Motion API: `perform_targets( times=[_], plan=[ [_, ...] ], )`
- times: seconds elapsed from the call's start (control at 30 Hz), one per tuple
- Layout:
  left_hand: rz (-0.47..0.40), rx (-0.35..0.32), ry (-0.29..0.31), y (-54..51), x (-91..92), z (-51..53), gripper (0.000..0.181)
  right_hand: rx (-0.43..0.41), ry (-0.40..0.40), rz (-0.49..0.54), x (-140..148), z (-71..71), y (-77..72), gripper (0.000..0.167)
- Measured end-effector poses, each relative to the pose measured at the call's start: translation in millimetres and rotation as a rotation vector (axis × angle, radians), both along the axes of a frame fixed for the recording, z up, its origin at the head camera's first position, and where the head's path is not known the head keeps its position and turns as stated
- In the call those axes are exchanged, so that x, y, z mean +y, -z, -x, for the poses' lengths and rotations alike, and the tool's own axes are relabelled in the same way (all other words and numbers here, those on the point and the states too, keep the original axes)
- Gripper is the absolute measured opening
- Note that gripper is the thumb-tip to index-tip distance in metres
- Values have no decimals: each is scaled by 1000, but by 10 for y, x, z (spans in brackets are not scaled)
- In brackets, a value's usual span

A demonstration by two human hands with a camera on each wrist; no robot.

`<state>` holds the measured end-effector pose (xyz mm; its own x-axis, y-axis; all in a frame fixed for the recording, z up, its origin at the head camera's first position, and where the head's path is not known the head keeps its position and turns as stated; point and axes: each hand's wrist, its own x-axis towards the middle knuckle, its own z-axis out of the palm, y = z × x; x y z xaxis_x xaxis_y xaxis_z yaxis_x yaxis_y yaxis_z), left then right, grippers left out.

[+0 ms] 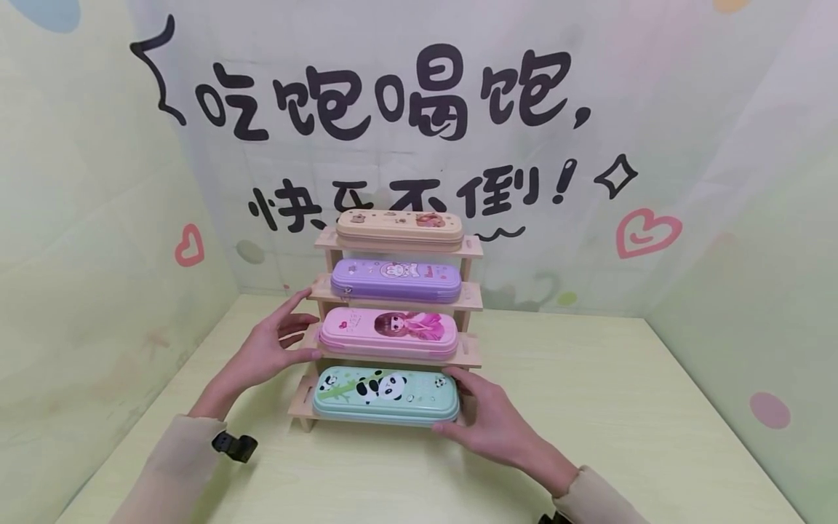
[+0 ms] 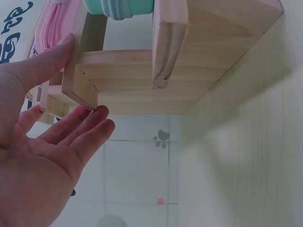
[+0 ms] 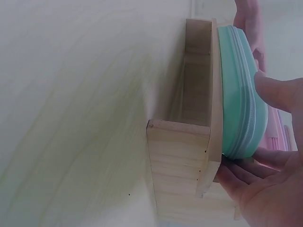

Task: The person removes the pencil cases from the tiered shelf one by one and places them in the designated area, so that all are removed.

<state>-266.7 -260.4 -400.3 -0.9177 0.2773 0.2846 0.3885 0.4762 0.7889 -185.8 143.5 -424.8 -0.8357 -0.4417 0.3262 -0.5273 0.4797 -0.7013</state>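
A wooden tiered rack (image 1: 470,355) bears a pencil case on each step. On its lowest step lies a mint-green panda pencil case (image 1: 419,411). My right hand (image 1: 500,426) holds this case at its right end, thumb at the front and fingers around the end, as the right wrist view also shows. My left hand (image 1: 265,349) is at the rack's left side, its thumb by the left end of the pink pencil case (image 1: 356,342). In the left wrist view, fairly straight fingers (image 2: 92,137) touch the end of a step.
Higher up lie a purple pencil case (image 1: 353,271) and, on the top step, a beige one (image 1: 376,231). The rack stands on a pale table (image 1: 576,407). A printed backdrop (image 1: 707,182) with black lettering rises behind and at both sides.
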Motion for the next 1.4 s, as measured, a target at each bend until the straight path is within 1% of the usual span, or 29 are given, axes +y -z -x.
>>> perform_targets(
  times=[0.13, 0.33, 0.57, 0.67, 0.77, 0.93, 1.03, 1.23, 1.4],
  plan=[
    [1, -5, -3, -5, 4, 5, 110, -30, -10, 4, -18, 15, -22, 81],
    [5, -5, -6, -8, 4, 8, 111, -39, -11, -3, -29, 45, -40, 77],
    [-6, -2, 5, -18, 7, 12, 111, -62, -2, 0, -13, 47, -59, 71],
    [0, 2, 3, -29, 3, 5, 111, -81, -8, 1, -14, 53, -74, 73],
    [3, 5, 1, -37, 0, 3, 111, -105, -18, -8, -24, 71, -88, 78],
    [-1, -2, 1, -33, 0, 12, 111, -130, -5, -38, -47, 100, -96, 86],
    [-8, -7, 4, -20, 0, 18, 111, -138, 3, -40, -55, 109, -89, 86],
    [-17, -10, 20, 4, 3, 26, 111, -156, 4, -11, -44, 108, -77, 83],
    [-8, -12, 20, 0, -3, 17, 111, -147, -6, -20, -30, 114, -77, 90]
  ],
)
